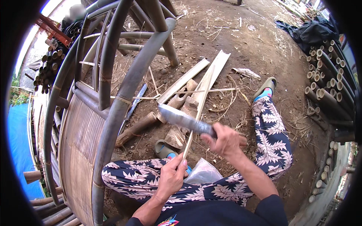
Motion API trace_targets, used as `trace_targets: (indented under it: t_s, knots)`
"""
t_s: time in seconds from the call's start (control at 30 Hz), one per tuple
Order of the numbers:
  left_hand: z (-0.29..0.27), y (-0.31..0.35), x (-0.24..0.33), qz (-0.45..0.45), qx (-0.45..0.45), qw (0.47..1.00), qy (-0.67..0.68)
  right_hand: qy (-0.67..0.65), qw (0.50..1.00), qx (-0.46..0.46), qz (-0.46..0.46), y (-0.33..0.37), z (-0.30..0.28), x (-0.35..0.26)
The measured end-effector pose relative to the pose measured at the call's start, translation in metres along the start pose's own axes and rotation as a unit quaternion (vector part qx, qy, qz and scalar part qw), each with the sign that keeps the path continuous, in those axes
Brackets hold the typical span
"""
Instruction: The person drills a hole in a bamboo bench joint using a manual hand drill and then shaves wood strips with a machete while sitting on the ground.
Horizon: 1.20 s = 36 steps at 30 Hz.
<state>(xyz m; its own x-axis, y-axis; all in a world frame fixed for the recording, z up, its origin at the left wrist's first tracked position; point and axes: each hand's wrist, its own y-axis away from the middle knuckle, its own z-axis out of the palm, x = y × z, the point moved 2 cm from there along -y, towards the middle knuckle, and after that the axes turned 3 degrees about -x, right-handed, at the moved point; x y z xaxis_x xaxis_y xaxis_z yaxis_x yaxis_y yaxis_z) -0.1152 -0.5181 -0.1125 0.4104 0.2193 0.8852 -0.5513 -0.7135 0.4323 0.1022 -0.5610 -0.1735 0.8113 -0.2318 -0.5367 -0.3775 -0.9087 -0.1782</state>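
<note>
My right hand [225, 141] is closed round the wooden handle of a broad-bladed machete [180, 118]. Its blade points left and lies across a thin pale bamboo strip [203, 101]; whether it touches the strip I cannot tell. Between the fingers of my left hand [172, 177] is the strip's near end, and the strip slants away from me over a wooden log [174, 137]. Two split bamboo lengths [184, 80] lie beyond the blade. A clear plastic bag [204, 171] rests between my legs.
A large bamboo chair [80, 137] stands close on my left. A bamboo pole piece [137, 129] and a blue-grey tool or stick [136, 98] lie near it. Stacked bamboo poles [327, 81] line the right side. Shavings litter the dirt floor [226, 34].
</note>
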Motion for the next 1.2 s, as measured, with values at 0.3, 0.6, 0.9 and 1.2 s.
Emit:
trace_targets:
  t_s: [0.3,0.6,0.9,1.2]
  knots:
    - [-0.04,0.07,-0.026,0.009,-0.118,0.993,0.008,-0.028,0.964,0.045,0.262,-0.06,-0.083,0.1]
    - [0.005,-0.007,0.036,-0.045,-0.098,0.97,0.218,-0.037,0.997,0.073,-0.013,-0.005,-0.033,-0.022]
    - [-0.017,0.06,-0.016,-0.032,-0.123,0.971,0.2,-0.232,0.932,0.101,0.261,-0.07,-0.112,0.095]
    - [0.016,-0.069,0.005,0.272,0.113,0.95,0.101,-0.642,0.694,-0.065,0.321,-0.006,0.001,-0.049]
